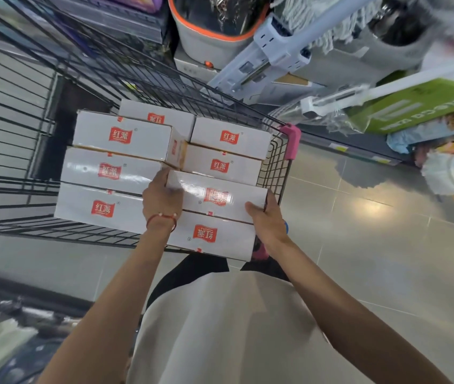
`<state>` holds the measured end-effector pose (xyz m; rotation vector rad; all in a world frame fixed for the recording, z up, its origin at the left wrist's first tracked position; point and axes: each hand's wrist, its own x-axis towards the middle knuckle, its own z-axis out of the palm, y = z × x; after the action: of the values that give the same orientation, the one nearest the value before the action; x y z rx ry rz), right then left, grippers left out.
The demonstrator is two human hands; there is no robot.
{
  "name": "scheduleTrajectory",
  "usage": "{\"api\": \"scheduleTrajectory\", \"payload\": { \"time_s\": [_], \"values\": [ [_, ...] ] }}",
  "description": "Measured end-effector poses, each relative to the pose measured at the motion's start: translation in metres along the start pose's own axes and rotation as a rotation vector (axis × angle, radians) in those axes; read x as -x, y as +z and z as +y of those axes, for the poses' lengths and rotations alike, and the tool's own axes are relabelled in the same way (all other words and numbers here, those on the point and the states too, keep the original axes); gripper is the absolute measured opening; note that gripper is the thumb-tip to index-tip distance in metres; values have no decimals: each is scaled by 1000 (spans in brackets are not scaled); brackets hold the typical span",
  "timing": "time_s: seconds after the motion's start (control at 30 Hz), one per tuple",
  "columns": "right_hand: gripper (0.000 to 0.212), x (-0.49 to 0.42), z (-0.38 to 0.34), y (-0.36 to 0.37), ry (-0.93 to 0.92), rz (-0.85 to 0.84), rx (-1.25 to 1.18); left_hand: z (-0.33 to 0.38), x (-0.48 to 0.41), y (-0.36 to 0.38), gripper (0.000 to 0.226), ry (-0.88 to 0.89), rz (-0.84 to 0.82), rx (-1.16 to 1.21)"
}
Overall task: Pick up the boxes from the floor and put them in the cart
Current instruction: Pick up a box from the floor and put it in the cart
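Observation:
A white box with a red logo (217, 196) is held over the near right of the black wire cart (275, 159). My left hand (162, 196) grips its left end and my right hand (264, 217) grips its right end. It rests on or just above another white box (212, 235) at the cart's near edge. Several more identical boxes (121, 138) fill the cart in stacked rows to the left and behind. No box on the floor is in sight.
The cart handle has pink corner caps (291, 141). Shelves to the right and ahead hold a green carton (420, 106), mops (270, 62) and a grey bucket with an orange rim (212, 37). Grey floor tiles (359, 217) lie to the right of the cart.

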<state>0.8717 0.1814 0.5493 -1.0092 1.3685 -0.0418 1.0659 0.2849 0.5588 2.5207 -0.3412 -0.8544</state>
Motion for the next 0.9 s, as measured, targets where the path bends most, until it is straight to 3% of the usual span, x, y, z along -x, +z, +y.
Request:
{"api": "scheduleTrajectory", "payload": {
  "time_s": [0.2, 0.43, 0.63, 0.9],
  "values": [
    [47, 1, -3, 4, -15, -72, 26, -22, 9, -6, 44, 89, 136, 96],
    [58, 3, -3, 13, 7, -114, 13, -45, 7, 0, 66, 126, 18, -267],
    [47, 13, -7, 4, 8, -97, -49, -48, 11, 6, 69, 139, -14, -331],
    [33, 49, 10, -27, -49, 3, -192, -28, 40, 16, 67, 194, -51, -233]
  ]
}}
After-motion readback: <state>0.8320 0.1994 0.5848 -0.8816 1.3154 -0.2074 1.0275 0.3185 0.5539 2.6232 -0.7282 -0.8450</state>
